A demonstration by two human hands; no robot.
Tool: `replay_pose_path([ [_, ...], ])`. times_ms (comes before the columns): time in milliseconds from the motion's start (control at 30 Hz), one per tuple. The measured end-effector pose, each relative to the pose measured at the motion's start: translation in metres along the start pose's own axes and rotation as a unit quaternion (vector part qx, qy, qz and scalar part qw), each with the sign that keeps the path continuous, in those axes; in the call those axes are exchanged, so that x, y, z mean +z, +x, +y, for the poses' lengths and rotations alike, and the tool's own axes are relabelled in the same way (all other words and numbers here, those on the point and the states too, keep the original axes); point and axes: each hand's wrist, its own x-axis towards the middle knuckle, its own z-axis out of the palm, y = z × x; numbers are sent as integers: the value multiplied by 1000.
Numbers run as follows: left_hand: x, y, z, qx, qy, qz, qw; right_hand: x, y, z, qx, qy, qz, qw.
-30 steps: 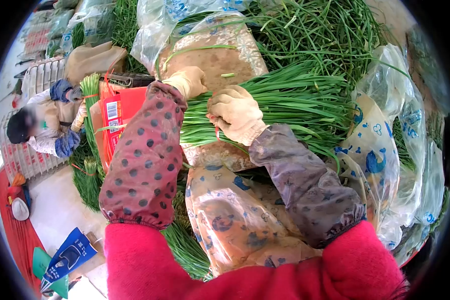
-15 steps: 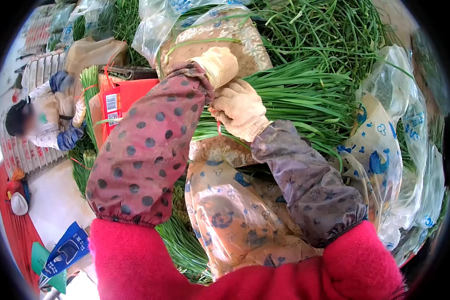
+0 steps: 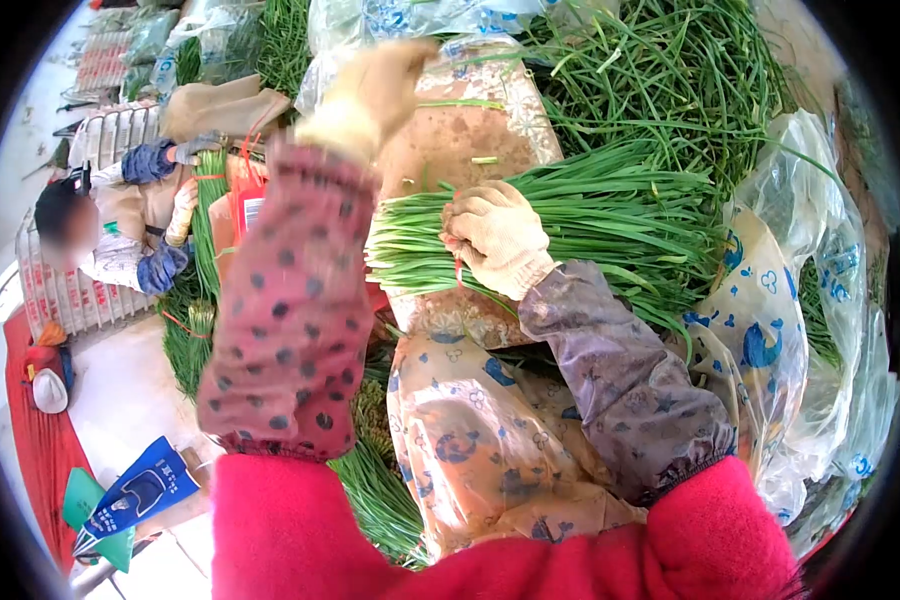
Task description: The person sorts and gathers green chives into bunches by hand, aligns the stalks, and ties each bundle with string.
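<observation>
A bunch of garlic chives [image 3: 610, 215] lies sideways on a dirty, pale board [image 3: 450, 150], its cut ends toward the left. My right hand [image 3: 497, 238], in a cream knit glove, is closed around the bunch near those ends. A bit of red tie [image 3: 458, 272] shows just under my fingers. Above and left of the bunch, apart from it, is my left hand [image 3: 370, 95], also gloved. Motion smears its fingers, so I cannot tell whether it holds anything. Patterned plastic [image 3: 460, 430] covers my lap.
Loose chives [image 3: 660, 80] are heaped behind the board. Clear plastic sheeting [image 3: 820, 260] borders the right side. At the left, another person [image 3: 135, 215] holds a tied bunch [image 3: 208, 210]. A red box [image 3: 248, 212] sits beside my left sleeve. Blue and green flags [image 3: 140, 500] stand lower left.
My left hand has lifted off the bunch beside my right hand and moved up and left, uncovering the cut ends. My right hand stays on the chives. The other person's arm has reached forward.
</observation>
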Motion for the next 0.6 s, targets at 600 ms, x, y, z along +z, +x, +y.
replay_pose_path([
  [600,89,-155,-28,-330,-250,61,908,-1,0,2,-1,18,-25,1000],
])
